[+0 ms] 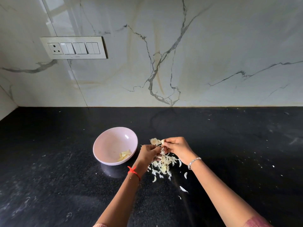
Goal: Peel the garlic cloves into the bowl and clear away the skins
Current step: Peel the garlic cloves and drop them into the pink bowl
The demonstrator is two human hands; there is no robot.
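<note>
Veined marble wall (196, 54), switch panel (73, 47), black counter (49, 145)

Soft, even light brightens the glossy marble wall (180, 46), with pale glare at its upper left and a small highlight in the bowl (108, 145), while the black worktop (49, 161) stays dim and the wide lens bends the edges.

Bowl (111, 141): one.
Hands: two, left hand (148, 153), right hand (177, 148).
Held clove (162, 141): one.
Peeled cloves (124, 155): several, count unclear.
Skins (162, 164): one heap, plus strays.
Switch plate (73, 47): one.
</note>
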